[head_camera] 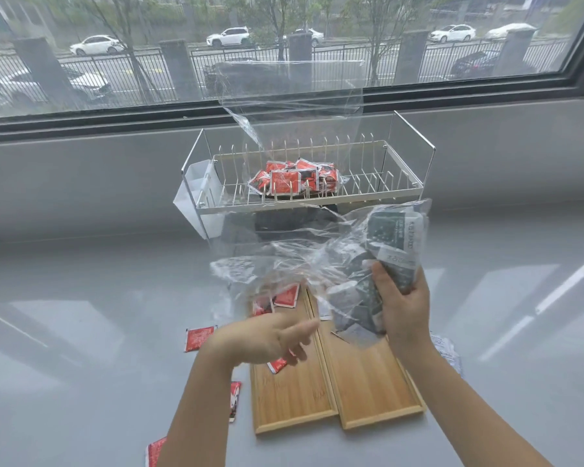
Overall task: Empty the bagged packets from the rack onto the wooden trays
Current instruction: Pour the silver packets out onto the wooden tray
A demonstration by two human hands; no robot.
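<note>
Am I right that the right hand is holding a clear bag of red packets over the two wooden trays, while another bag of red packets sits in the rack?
Not quite: the head view shows the bag in the right hand holds dark green packets, not red. It is over the wooden trays, and red packets do sit in the rack.

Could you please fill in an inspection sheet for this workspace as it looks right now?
Surface: grey counter, glossy.
Job's things: two wooden trays side by side; rack holds a clear bag of red packets.
Clutter: red packets lie off the trays.
Hands: right hand grips a bag of dark packets over the trays; left hand open, empty.
Cables: nothing seen.
Surroundings: window, parked cars.
</note>
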